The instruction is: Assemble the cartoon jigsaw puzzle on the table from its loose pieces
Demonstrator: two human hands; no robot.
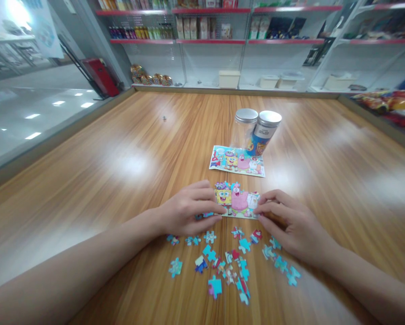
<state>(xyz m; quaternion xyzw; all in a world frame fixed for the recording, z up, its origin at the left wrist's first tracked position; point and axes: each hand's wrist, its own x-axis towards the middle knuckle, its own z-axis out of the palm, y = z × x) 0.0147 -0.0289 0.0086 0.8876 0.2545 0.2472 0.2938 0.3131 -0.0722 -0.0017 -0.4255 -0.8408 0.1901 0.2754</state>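
Observation:
A partly joined jigsaw puzzle (239, 201) lies flat on the table between my hands, showing a yellow square character and a pink star character. From the left, my left hand (192, 207) grips its lower left part, index fingertip on top and thumb at the near edge. My right hand (283, 216) pinches the lower right corner, fingers bent and thumb below. My left fingers hide some of the puzzle's left side. Several loose jigsaw pieces (215, 286) are scattered nearer to me, mostly light blue. Beyond the puzzle is a picture sheet (238, 161) with the same characters.
A clear jar (245, 128) with a silver lid and a printed canister (265, 131) stand behind the sheet. Stocked shelves (212, 41) line the far side past the wooden table (148, 135). Snack bags (400, 106) sit at the right.

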